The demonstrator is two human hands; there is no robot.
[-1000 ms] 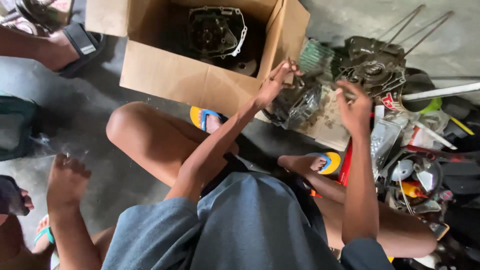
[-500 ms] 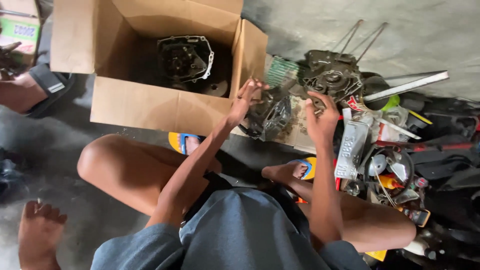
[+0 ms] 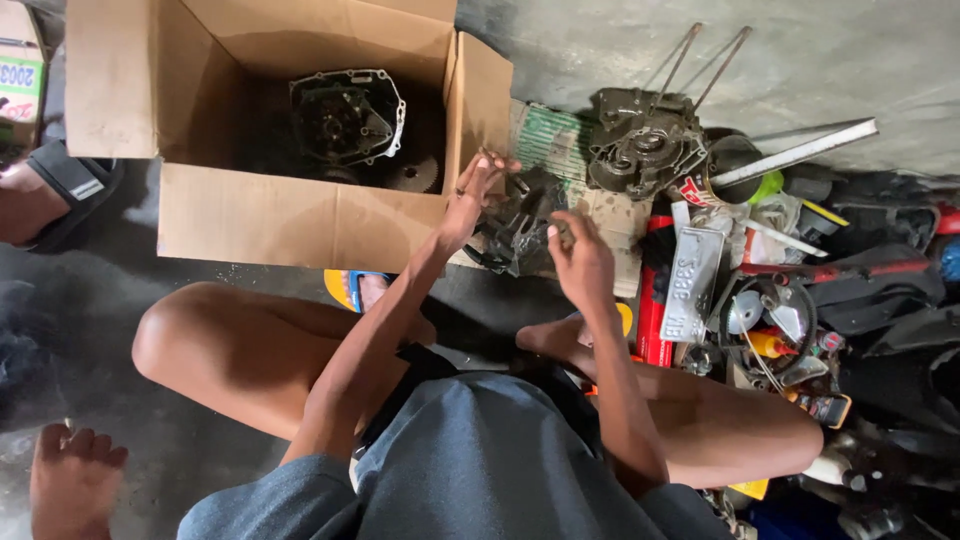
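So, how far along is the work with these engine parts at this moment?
Looks done: one engine cover with a pale gasket rim lies inside the open cardboard box. In hand: the left hand and the right hand are at a dark part in plastic wrap beside the box. Left: a crankcase half with two long studs and many loose parts on the floor.

My right hand (image 3: 580, 262) is closed around something small; I cannot tell what it is. My left hand (image 3: 472, 195) covers part of the dark bagged part (image 3: 515, 228), whose form stays unclear. The cardboard box (image 3: 250, 215) has its top flap cut by the upper edge, and its interior is too shadowed to read beyond the engine cover (image 3: 347, 115). A sandalled foot (image 3: 45, 195) at left and a bare foot (image 3: 72, 485) at bottom left are cropped. The parts pile (image 3: 800, 300) runs off the right edge.
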